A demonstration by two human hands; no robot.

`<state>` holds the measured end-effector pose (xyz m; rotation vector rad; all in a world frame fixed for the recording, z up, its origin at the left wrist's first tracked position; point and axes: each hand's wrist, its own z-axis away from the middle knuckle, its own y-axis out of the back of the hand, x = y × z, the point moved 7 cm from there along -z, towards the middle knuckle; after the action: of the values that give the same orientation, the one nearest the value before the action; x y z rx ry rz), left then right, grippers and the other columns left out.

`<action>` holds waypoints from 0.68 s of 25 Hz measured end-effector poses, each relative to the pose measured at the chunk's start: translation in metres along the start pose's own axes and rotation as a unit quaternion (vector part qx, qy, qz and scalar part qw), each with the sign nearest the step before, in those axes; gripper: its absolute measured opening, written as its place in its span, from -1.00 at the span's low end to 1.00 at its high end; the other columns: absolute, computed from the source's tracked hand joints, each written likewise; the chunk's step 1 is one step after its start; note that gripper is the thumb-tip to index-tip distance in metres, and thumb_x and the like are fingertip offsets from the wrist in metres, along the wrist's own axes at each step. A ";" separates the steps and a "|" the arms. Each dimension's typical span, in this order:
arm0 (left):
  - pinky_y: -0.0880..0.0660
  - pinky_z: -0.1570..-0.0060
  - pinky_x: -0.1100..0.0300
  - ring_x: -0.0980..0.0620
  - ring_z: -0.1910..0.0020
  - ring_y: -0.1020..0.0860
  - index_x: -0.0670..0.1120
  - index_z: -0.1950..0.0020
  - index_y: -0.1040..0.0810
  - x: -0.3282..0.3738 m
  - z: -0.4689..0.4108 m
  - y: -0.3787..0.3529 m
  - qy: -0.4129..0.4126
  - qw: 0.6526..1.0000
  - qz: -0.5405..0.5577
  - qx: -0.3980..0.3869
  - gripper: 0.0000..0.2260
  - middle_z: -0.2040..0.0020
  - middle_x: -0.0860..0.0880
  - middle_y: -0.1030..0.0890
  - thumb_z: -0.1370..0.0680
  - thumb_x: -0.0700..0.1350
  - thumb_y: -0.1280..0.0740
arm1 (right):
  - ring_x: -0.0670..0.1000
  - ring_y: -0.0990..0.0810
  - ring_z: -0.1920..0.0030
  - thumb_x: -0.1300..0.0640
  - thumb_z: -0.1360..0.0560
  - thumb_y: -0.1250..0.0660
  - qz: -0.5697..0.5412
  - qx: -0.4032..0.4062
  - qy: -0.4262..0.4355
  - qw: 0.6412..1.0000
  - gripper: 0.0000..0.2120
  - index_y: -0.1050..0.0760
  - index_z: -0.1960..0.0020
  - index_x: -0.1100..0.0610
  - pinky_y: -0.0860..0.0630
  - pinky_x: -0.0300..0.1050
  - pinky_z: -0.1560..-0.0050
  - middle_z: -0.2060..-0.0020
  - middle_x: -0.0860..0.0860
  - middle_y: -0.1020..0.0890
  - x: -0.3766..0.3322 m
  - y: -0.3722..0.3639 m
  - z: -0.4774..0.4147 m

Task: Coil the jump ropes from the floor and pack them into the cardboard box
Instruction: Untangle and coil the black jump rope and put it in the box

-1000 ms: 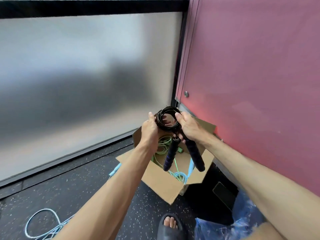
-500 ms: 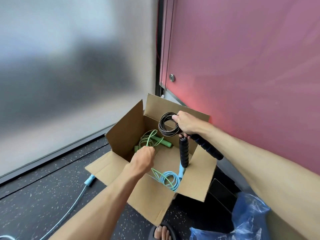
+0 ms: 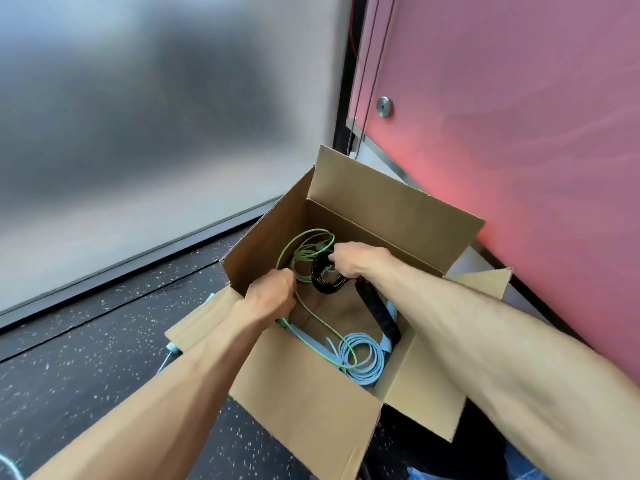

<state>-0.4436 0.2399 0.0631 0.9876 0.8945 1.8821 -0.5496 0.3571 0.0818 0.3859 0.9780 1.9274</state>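
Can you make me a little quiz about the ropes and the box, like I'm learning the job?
1. True or false: the black rope is lying on the floor outside the cardboard box.
2. Which hand grips the black rope? A) left B) right C) neither
3. What colours are the other two ropes inside the box?

Key
1. False. It is inside the box.
2. B, the right hand.
3. Green and blue: the green rope is at the far side and the blue rope is coiled at the near corner.
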 end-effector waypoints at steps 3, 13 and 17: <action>-0.54 -0.03 0.06 -0.19 -0.05 -0.60 -0.10 -0.18 -0.54 -0.006 -0.012 -0.003 0.003 1.000 0.010 0.003 -0.72 -0.08 -0.17 -0.58 -0.50 -0.24 -0.21 | 0.19 -0.56 -0.22 0.30 -0.56 -0.15 0.041 -0.014 0.018 0.999 -0.58 -0.46 -0.40 0.15 -0.43 -0.08 0.03 -0.25 0.14 -0.57 -0.019 -0.020 -0.024; -0.42 -0.26 0.06 -0.18 -0.33 -0.46 -0.01 -0.53 -0.26 0.003 -0.070 -0.015 -0.052 0.990 0.123 0.039 -0.40 -0.37 -0.17 -0.44 -0.52 -0.32 -0.27 | 0.18 -0.56 0.07 0.28 -0.57 -0.18 0.052 -0.058 0.033 0.996 -0.70 -0.54 -0.26 0.24 -0.39 -0.12 0.16 -0.08 0.20 -0.63 -0.030 -0.084 -0.051; -0.41 -0.31 0.07 -0.16 -0.37 -0.44 0.09 -0.57 -0.19 0.009 -0.098 -0.026 -0.057 0.994 0.095 -0.007 -0.35 -0.47 -0.16 -0.35 -0.56 -0.33 -0.27 | 0.14 -0.50 0.13 0.32 -0.55 -0.24 0.083 -0.082 0.017 0.993 -0.77 -0.57 -0.15 0.33 -0.39 -0.12 0.16 0.25 0.13 -0.55 -0.030 -0.083 -0.059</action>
<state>-0.5240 0.2378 0.0000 1.1942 0.7409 1.9639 -0.5204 0.3265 -0.0160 0.3500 0.8233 2.1543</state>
